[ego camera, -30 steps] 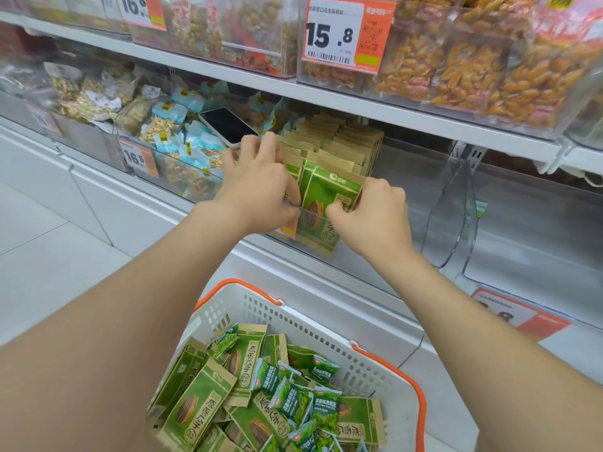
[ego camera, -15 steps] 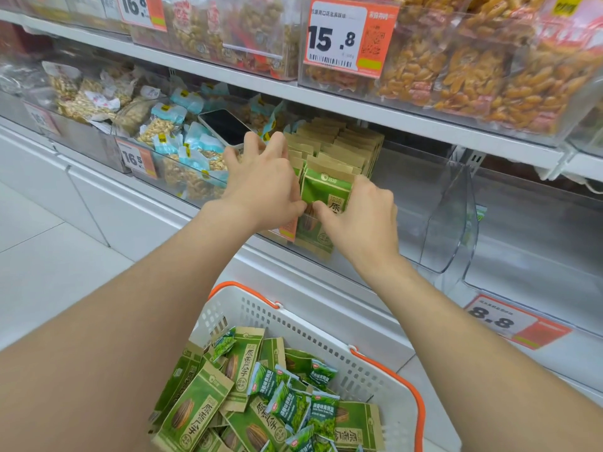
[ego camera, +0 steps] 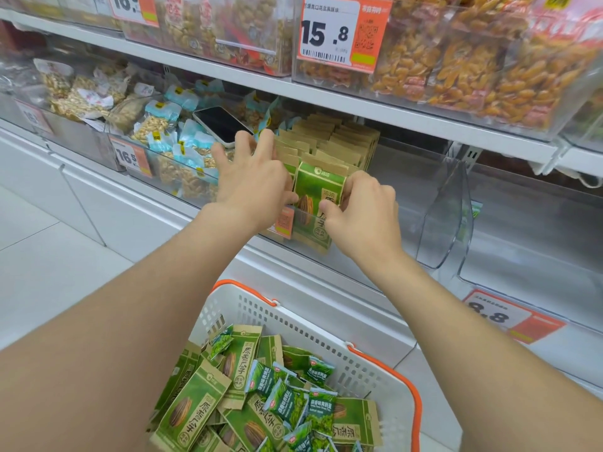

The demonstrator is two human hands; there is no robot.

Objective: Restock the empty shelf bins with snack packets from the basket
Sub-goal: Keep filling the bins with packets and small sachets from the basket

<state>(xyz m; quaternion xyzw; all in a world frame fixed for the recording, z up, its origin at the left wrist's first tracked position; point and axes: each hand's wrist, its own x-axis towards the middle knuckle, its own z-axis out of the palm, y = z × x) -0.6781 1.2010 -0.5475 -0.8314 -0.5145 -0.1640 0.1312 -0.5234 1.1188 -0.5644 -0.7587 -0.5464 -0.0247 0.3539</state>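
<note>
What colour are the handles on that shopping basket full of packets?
Orange handles on a white basket, clearest in the head view.

Bright, even store light; soft shadows; glare on clear bins [ego camera: 447, 216]; wide-angle bending at edges.

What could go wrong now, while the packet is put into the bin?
1. The phone lies on loose bags right by the left hand; a nudge might knock it off.
2. The green packet, pinched by the right hand, stands at the front edge of the bin; if the grip loosens, it may fall outside the basket.
</note>
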